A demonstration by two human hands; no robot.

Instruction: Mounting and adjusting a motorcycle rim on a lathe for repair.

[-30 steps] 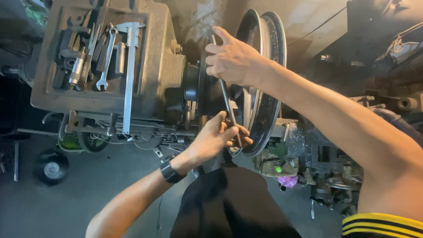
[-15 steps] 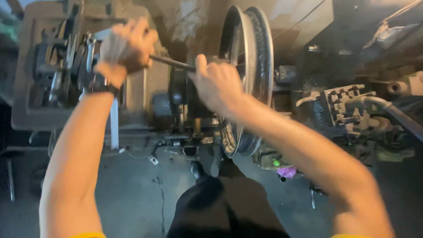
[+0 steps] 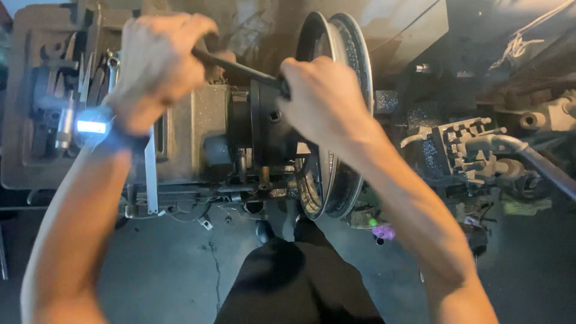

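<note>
Both hands clenched on a dark chuck key, left hand motion-blurred, right hand hiding its tip at the lathe chuck beside the wheel rim.

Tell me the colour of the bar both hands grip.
Black bar, best seen in the head view.

The cracked grey concrete floor carries the lathe. The lathe's flat top at far left holds wrenches and other metal tools.
</note>
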